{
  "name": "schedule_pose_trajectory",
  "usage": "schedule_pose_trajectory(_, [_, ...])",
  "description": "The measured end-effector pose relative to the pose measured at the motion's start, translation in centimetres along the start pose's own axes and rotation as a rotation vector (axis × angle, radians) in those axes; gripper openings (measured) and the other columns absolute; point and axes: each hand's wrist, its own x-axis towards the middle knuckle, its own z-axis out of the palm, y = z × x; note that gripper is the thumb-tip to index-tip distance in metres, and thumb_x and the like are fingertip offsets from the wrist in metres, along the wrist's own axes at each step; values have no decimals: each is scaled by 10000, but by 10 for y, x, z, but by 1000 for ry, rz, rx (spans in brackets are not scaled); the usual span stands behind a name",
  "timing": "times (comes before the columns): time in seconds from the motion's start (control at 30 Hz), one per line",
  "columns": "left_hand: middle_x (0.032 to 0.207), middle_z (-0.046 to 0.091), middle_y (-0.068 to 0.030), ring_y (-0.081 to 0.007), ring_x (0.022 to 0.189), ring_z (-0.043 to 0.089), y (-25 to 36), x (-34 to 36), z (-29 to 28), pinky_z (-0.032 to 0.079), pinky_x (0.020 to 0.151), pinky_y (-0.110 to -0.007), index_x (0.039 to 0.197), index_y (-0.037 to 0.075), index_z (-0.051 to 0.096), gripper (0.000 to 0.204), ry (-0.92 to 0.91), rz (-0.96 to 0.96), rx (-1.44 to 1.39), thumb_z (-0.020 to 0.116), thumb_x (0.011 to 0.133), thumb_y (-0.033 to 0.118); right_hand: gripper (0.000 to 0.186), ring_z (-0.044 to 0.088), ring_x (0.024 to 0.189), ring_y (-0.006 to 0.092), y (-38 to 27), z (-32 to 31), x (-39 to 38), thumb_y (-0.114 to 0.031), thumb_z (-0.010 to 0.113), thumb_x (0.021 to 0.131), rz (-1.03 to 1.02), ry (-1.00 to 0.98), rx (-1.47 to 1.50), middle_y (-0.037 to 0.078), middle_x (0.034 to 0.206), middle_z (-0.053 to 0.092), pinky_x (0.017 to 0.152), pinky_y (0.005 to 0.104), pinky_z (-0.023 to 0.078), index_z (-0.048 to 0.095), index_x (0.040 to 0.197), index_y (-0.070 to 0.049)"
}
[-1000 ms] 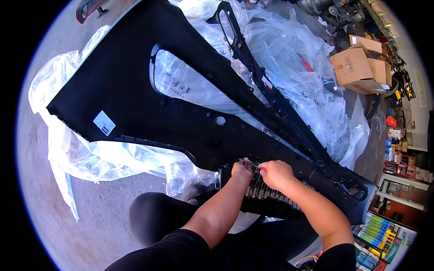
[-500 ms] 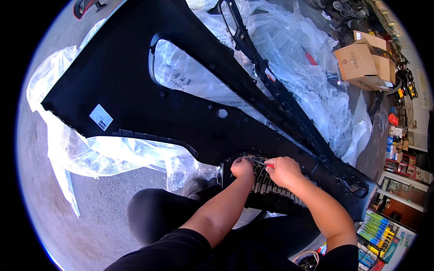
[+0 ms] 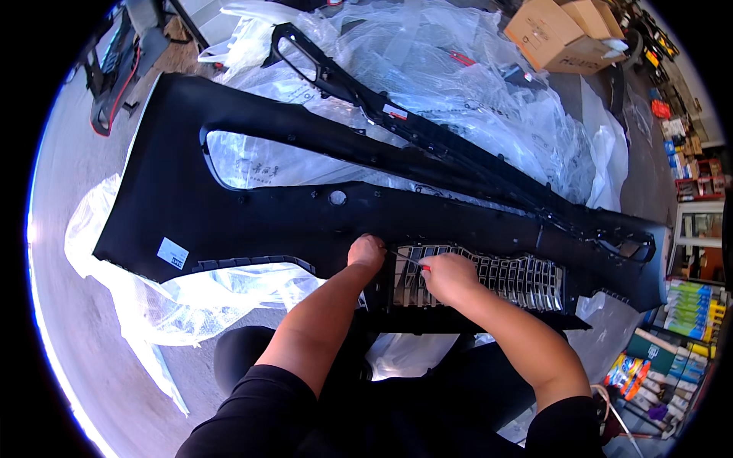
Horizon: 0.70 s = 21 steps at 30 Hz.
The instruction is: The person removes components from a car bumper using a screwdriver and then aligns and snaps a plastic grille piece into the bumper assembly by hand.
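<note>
A large black plastic bumper-like panel (image 3: 137, 198) with openings and a white label lies across the middle. A silver slatted grille (image 3: 519, 278) sits along its lower right part. My right hand (image 3: 449, 276) is closed on a red-handled screwdriver (image 3: 426, 267), whose thin shaft points up-left to the grille's upper left corner. My left hand (image 3: 366, 250) is there too, fingers curled at the panel beside the shaft's end; what it holds is hidden. A narrower black trim piece (image 3: 435, 145) lies diagonally behind.
Crumpled translucent wrapping (image 3: 519, 122) lies under and behind the parts. A cardboard box (image 3: 550, 34) is at the upper right, with packaged goods (image 3: 687, 313) along the right side. Other dark car parts (image 3: 114, 69) lie at the upper left.
The view has turned, so the panel now appears more level and further right parts show. Both hands appear higher and further left, still at the grille's corner with the screwdriver.
</note>
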Motion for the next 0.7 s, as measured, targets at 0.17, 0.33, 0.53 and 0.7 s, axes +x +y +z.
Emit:
schedule_pose_trajectory(0.17, [1039, 767, -151, -346, 995, 735, 3, 42, -5, 585, 896, -435, 976, 178, 817, 201, -262, 114, 292, 661, 866, 242, 186, 719, 847, 380, 21, 27, -18, -192, 613, 911, 8, 129, 92, 149, 850, 739, 770, 504, 570, 767, 961, -101])
schedule_pose_trajectory(0.33, [996, 771, -125, -334, 963, 737, 9, 61, -7, 584, 877, -423, 975, 176, 813, 208, -407, 237, 497, 688, 845, 281, 208, 719, 878, 372, 35, 36, -32, -223, 614, 921, 75, 141, 203, 157, 919, 741, 776, 506, 570, 768, 1025, -129])
schedule_pose_trajectory(0.53, [967, 770, -110, -332, 912, 732, -16, 72, -8, 572, 826, -419, 976, 154, 805, 248, -445, 315, 372, 761, 821, 343, 226, 711, 932, 353, 67, -3, -62, -254, 648, 936, 121, 150, 329, 135, 973, 750, 820, 481, 565, 765, 1103, -158])
schedule_pose_trajectory(0.7, [957, 771, -107, -314, 925, 735, 6, 72, -11, 570, 827, -409, 984, 151, 806, 254, -530, 192, 345, 768, 837, 354, 209, 714, 918, 348, 87, -1, -76, -238, 643, 938, 168, 260, 400, 125, 962, 752, 806, 480, 564, 766, 1076, -141])
